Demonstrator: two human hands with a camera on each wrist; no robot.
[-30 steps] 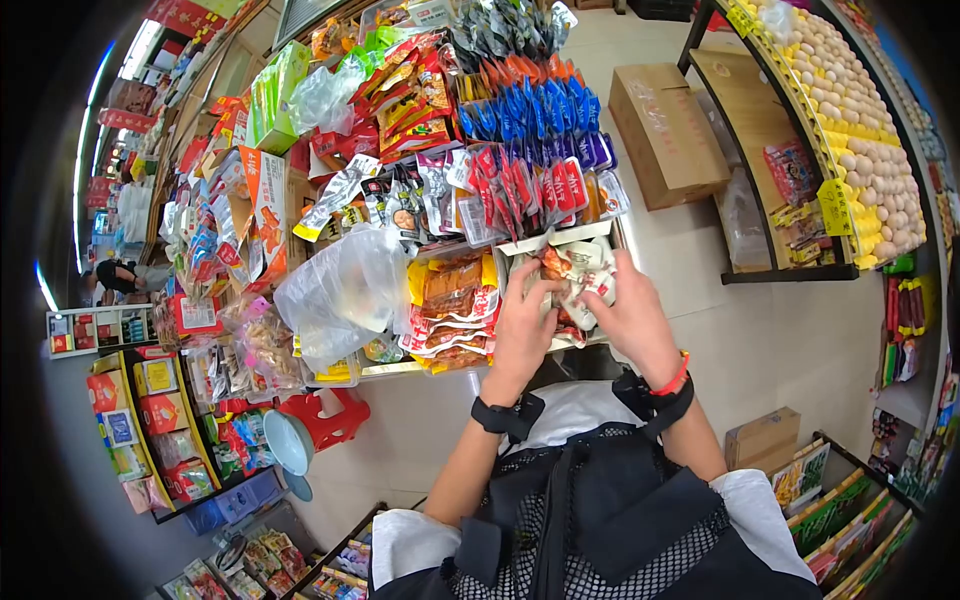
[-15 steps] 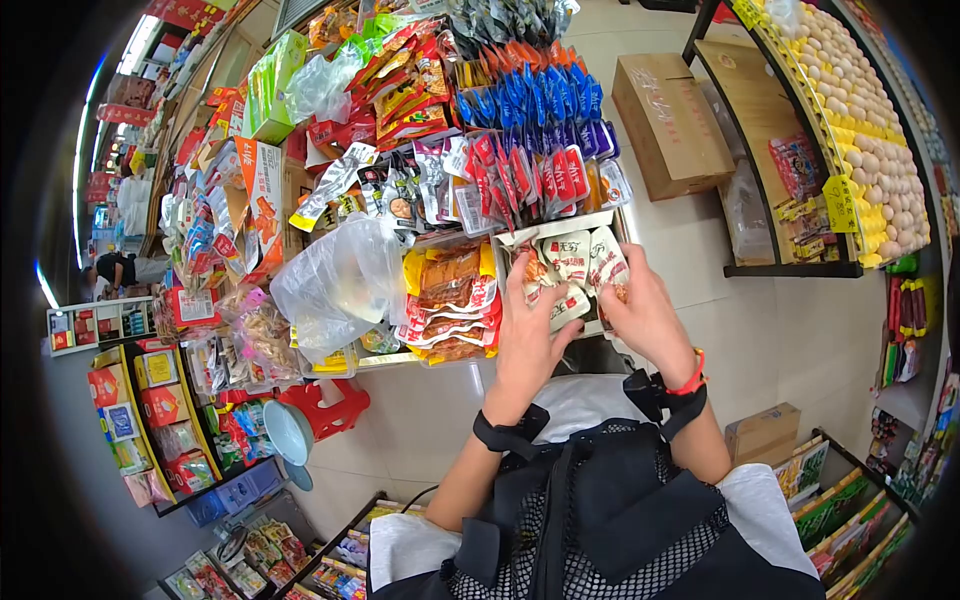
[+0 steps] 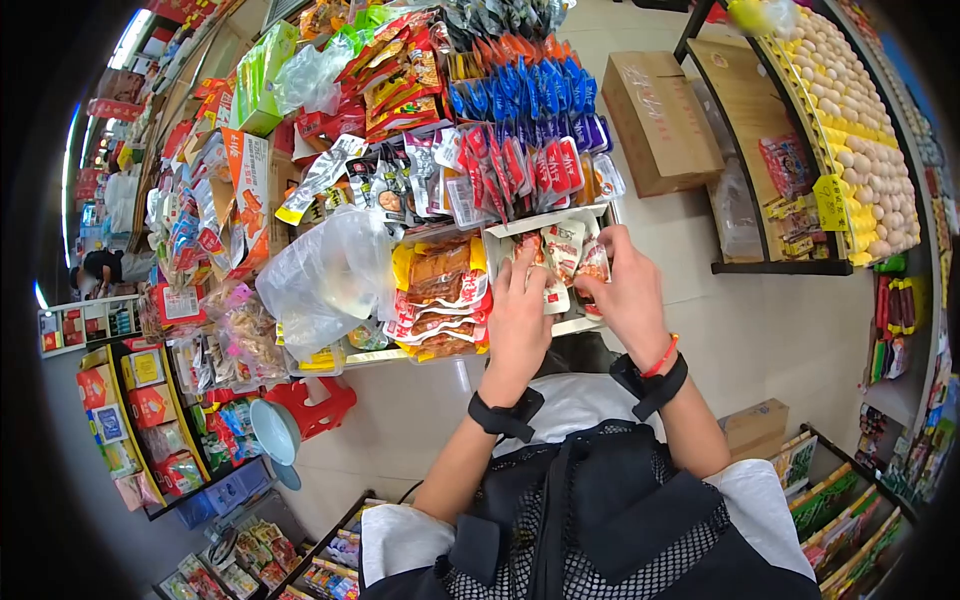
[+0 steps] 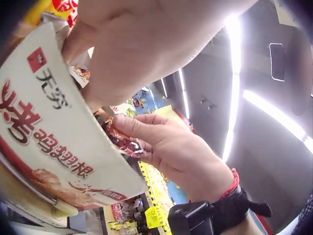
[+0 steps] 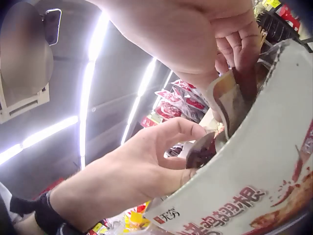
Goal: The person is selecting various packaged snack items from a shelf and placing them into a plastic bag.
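A white open-topped carton (image 3: 497,262), printed with red characters and a picture of roast chicken (image 4: 58,117), holds several cream-and-red snack packets (image 3: 563,247). My left hand (image 3: 518,325) reaches into its left side. In the right wrist view, the thumb and fingers of that left hand (image 5: 132,161) pinch a dark-sided packet (image 5: 199,151) inside the carton. At the right side my right hand (image 3: 632,298) pinches another packet (image 3: 594,266) between thumb and fingers. That packet shows shiny and reddish-brown in the left wrist view (image 4: 124,139). The carton wall hides some fingertips.
Left of the carton stand bagged brown snacks (image 3: 440,290) and a clear plastic bag (image 3: 335,280). Red packets (image 3: 510,172) and blue packets (image 3: 525,92) are lined up behind it. A cardboard box (image 3: 662,122) and an egg rack (image 3: 860,150) stand to the right.
Both hands first handle packets over the carton; the packets then stand more upright in it. Now the left fingers reach farther in, and the right hand pinches a packet at the right side.
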